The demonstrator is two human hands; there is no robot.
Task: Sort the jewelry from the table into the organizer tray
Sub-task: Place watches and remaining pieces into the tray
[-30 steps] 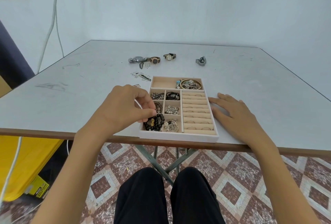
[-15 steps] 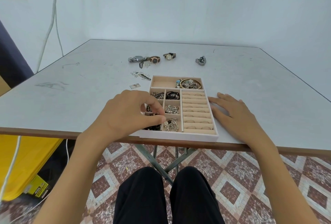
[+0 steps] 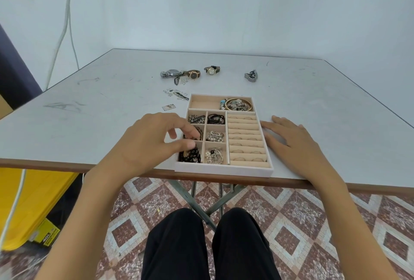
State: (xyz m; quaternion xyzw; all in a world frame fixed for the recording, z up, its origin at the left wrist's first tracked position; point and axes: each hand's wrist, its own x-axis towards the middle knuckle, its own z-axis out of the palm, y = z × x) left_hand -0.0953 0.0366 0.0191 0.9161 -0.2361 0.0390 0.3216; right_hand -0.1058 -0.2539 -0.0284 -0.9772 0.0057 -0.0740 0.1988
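Both empty: left hand loose-fingered over the organizer tray at its left edge, right hand flat beside it, probably bracing.

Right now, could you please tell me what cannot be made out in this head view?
Head view only:
1. Organizer tray, middle-left compartment: mostly covered by the left hand.
2. Whether the left hand pinches anything: fingertips blurred, facing away.
3. Small pieces on the table left of the tray's far corner: too small to identify.
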